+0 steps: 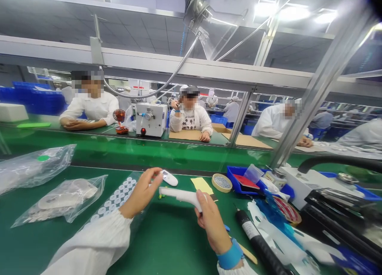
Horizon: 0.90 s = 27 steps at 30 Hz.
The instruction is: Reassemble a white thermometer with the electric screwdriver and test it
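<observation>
The white plastic body point(179, 194) looks smooth and faintly glossy, as does the small white plastic piece point(169, 178) just beyond it. Left of the body, thin clear plastic bags point(64, 201) shine along their creases; right of it lie a matt yellow paper slip point(202, 185) and a glossy blue plastic tray point(235, 175). Below it, the green desk point(167, 243) has a smooth satin finish.

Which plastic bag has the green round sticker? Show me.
The upper clear bag, at the far left, carries the green sticker; the lower bag, holding white parts, shows none.
</observation>
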### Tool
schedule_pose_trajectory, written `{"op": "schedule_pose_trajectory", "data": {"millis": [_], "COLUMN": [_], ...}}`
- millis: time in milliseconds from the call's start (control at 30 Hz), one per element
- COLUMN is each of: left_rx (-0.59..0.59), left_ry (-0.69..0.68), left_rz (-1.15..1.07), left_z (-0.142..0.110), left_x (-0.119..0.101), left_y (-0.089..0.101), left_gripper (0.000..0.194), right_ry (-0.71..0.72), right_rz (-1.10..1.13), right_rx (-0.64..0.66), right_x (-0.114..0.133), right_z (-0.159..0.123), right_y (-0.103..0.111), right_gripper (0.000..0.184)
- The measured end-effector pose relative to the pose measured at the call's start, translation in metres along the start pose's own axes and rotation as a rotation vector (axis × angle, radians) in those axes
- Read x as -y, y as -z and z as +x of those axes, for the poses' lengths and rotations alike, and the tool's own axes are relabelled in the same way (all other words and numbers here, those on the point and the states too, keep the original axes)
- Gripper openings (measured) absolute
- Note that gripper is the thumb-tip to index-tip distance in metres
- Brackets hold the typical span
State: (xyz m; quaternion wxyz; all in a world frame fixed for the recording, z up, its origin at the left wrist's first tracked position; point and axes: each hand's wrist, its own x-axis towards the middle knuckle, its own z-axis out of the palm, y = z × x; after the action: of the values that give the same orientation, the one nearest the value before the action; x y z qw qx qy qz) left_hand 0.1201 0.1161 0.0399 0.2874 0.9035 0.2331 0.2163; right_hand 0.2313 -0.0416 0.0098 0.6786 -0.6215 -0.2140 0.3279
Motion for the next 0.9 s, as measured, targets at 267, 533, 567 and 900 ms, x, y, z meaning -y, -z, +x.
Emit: {"op": "schedule_pose_trajectory", "data": {"millis": [267,533,567,900], "left_rx": [0.564,0.54,0.527,0.449], "left_ry": [0.093,0.716,0.736,0.874], "left_rz": [-0.341,-1.051,-1.116,-1.414], "left_z": [-0.051,-0.064,-0.066,-0.078], "left_x": [-0.031,-0.035,-0.036,-0.04], "left_y": [-0.012,-0.021,-0.024,-0.051], "left_gripper": [0.04,0.043,0.041,0.035], "right_ry": [0.126,0.474,0.565,1.208], "right_rz": [-0.573,-1.585,-1.719,-1.933], "right_rx": [0.048,-0.064,0.006,0.456], "right_x": [0.005,0.028,0.026,0.02], "right_z": [-0.072,-0.107,-0.106,-0.074], "right_y": [0.035,0.181,0.188,0.18], "right_gripper": [0.059,0.035,0.043,0.028]}}
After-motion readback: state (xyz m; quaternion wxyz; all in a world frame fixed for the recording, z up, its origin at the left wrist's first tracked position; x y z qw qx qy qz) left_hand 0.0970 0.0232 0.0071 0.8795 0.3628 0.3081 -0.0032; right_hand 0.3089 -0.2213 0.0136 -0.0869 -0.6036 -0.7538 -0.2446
